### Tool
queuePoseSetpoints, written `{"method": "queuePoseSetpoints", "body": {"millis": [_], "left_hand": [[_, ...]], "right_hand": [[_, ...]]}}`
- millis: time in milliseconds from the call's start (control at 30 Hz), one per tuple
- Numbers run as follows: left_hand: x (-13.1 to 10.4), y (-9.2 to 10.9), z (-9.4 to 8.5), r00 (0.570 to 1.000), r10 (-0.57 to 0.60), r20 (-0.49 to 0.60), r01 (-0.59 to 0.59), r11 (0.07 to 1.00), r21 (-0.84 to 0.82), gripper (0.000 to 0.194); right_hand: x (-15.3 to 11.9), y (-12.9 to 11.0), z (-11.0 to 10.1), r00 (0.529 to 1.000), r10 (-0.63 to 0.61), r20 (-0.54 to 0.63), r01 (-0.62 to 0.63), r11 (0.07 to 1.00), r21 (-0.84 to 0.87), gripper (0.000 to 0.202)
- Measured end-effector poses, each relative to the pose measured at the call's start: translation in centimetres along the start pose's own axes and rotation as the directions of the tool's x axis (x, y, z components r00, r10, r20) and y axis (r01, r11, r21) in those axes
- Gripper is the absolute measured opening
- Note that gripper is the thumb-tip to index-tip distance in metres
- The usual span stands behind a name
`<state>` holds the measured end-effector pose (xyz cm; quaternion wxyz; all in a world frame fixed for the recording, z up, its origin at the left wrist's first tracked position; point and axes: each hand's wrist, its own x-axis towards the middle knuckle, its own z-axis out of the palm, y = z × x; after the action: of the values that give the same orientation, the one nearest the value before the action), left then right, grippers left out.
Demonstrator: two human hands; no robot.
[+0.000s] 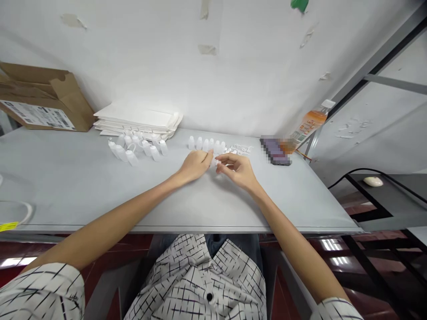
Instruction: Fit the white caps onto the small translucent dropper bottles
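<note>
My left hand [196,164] is closed around a small white bottle [214,163], mostly hidden by the fingers, over the middle of the grey table [200,200]. The fingertips of my right hand [235,168] pinch the bottle's right end. Behind my hands stands a row of small white bottles [199,143], with a pile of small white parts [242,150] to its right. Several more white bottles [131,157], some with loops at their tops, form a group at the left.
An open cardboard box [76,104] and a stack of white sheets [133,119] lie at the back left. At the back right are a phone [275,152] and an orange drink bottle [308,124] near the wall. A white cable [28,213] lies at the left edge.
</note>
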<state>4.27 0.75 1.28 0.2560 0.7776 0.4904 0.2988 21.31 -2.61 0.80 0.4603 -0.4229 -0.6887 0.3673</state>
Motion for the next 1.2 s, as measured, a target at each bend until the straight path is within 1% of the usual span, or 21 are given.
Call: {"method": "queuePoseSetpoints", "body": {"millis": [133,200,267,367,467,600,733,800,867,967,1033,1067,1133,1200], "left_hand": [[0.1,-0.6,0.3,0.985,0.157,-0.073,-0.146,0.980,0.133,0.054],[0.2,-0.9,0.5,0.965,0.241,-0.103,-0.219,0.957,0.188,0.053],[0.2,-1.1,0.5,0.944,0.305,-0.130,-0.268,0.933,0.239,0.054],[0.1,-1.2,0.4,0.922,0.360,-0.143,-0.305,0.903,0.303,0.057],[-0.1,-1.0,0.2,0.911,0.395,-0.120,-0.335,0.877,0.346,0.059],[-0.3,-0.8,0.1,0.888,0.448,-0.099,-0.381,0.840,0.387,0.057],[-0.2,-1.0,0.1,0.855,0.511,-0.090,-0.429,0.793,0.432,0.053],[-0.2,-1.0,0.1,0.844,0.531,-0.079,-0.452,0.782,0.428,0.050],[-0.2,-1.0,-0.1,0.848,0.525,-0.073,-0.455,0.792,0.407,0.049],[-0.1,-0.7,-0.4,0.884,0.464,-0.054,-0.420,0.840,0.345,0.053],[0.0,-0.7,-0.7,0.912,0.410,-0.019,-0.392,0.883,0.257,0.055],[0.1,-0.7,-0.8,0.918,0.396,0.009,-0.389,0.898,0.205,0.055],[0.3,-1.0,-0.9,0.908,0.411,0.078,-0.417,0.901,0.118,0.051],[0.4,-1.3,-1.0,0.887,0.442,0.133,-0.455,0.886,0.092,0.045]], "right_hand": [[-0.1,0.0,0.0,0.996,0.035,0.079,-0.044,0.993,0.107,0.026],[-0.2,-0.1,0.0,0.995,0.043,0.092,-0.058,0.985,0.162,0.026],[-0.2,-0.1,0.1,0.996,0.041,0.085,-0.058,0.977,0.205,0.026],[-0.3,-0.1,0.2,0.998,0.029,0.063,-0.043,0.969,0.244,0.023],[-0.2,-0.3,0.3,0.997,0.047,0.062,-0.062,0.958,0.280,0.021],[-0.2,-0.5,0.2,0.993,0.094,0.071,-0.113,0.931,0.347,0.023],[-0.1,-0.4,0.0,0.988,0.116,0.099,-0.147,0.900,0.410,0.020],[-0.1,-0.3,-0.1,0.985,0.120,0.124,-0.162,0.886,0.434,0.017],[0.0,-0.3,-0.1,0.981,0.130,0.141,-0.180,0.877,0.446,0.014],[0.2,-0.4,-0.2,0.979,0.151,0.136,-0.196,0.879,0.435,0.013],[0.3,-0.4,-0.3,0.979,0.162,0.121,-0.197,0.893,0.405,0.014],[0.4,-0.4,-0.4,0.980,0.167,0.111,-0.198,0.900,0.388,0.014],[0.6,-0.2,-0.6,0.980,0.179,0.092,-0.200,0.910,0.363,0.015],[0.7,0.0,-0.8,0.978,0.192,0.081,-0.208,0.910,0.358,0.016]]}}
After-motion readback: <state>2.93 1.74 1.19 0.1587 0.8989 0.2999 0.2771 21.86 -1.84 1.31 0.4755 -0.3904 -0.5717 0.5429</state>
